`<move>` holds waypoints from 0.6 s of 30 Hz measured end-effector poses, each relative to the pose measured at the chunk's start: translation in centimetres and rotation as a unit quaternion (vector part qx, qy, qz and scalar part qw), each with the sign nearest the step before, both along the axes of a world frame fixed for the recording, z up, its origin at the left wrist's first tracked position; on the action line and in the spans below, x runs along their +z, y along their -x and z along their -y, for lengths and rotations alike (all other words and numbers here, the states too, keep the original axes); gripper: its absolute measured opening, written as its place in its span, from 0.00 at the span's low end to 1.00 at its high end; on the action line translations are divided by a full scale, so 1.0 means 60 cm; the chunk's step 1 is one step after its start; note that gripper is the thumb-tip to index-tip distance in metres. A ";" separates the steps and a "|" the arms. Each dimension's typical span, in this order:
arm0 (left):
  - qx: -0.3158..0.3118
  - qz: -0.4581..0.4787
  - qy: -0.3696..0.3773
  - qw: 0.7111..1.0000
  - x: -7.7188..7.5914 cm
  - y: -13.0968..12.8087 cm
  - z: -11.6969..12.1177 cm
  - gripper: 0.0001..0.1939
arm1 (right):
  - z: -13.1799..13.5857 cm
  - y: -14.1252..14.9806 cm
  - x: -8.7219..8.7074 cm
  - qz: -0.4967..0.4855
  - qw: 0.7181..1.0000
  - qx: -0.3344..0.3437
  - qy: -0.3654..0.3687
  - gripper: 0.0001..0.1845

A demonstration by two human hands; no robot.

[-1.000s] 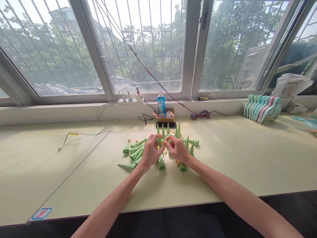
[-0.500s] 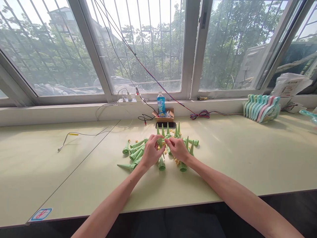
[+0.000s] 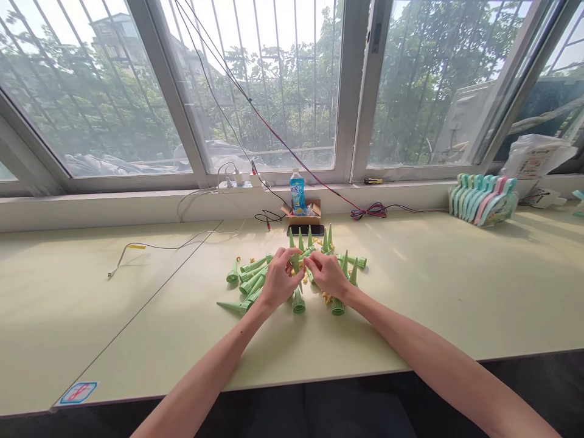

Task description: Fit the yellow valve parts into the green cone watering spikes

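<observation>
My left hand (image 3: 279, 278) is closed around a green plastic watering spike (image 3: 295, 264), held over the pile with its tip pointing down. My right hand (image 3: 326, 272) is pinched against the spike's side, thumb and forefinger on a small yellow plastic piece (image 3: 302, 264) that is mostly covered by the fingers. More green spikes lie to the left (image 3: 252, 281), and one rests with its open end toward me (image 3: 298, 304). Several others stand point up behind my hands and beside the right one (image 3: 353, 274). Small yellow pieces (image 3: 326, 298) are scattered among them.
Behind the pile lie a black phone (image 3: 314, 230) and a small carton (image 3: 305, 220) with a blue bottle (image 3: 297, 193). A bundled cable (image 3: 369, 211) runs along the wall. Pastel hanger-like plastic pieces (image 3: 483, 201) stand in a row at right. A white cable (image 3: 155, 247) crosses the left.
My right fingers have curled in more tightly beside the spike, while my left hand stays nearly still. At the far right edge, a teal item has shifted away, mostly out of view.
</observation>
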State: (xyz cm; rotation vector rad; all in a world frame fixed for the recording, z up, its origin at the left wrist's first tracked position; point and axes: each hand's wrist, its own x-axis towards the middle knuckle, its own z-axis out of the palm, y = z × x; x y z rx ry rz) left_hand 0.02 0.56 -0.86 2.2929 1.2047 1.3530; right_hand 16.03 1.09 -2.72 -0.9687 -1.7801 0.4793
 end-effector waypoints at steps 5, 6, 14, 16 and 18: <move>-0.008 -0.001 0.005 1.000 0.001 -0.001 0.001 0.14 | -0.003 0.001 0.000 0.001 1.000 -0.004 0.000 0.25; -0.009 0.001 0.006 1.000 0.001 -0.001 0.001 0.14 | -0.004 0.001 0.000 -0.001 1.000 -0.007 -0.001 0.26; 0.013 0.027 0.016 0.999 0.005 -0.003 0.004 0.13 | 0.004 -0.001 0.002 0.000 1.000 0.016 0.017 0.12; 0.011 0.026 0.020 0.999 0.005 -0.003 0.004 0.13 | 0.004 -0.001 0.002 0.002 1.000 0.022 0.017 0.10; 0.010 0.024 0.022 0.999 0.004 -0.003 0.003 0.13 | 0.003 -0.001 0.001 0.003 1.000 0.021 0.015 0.10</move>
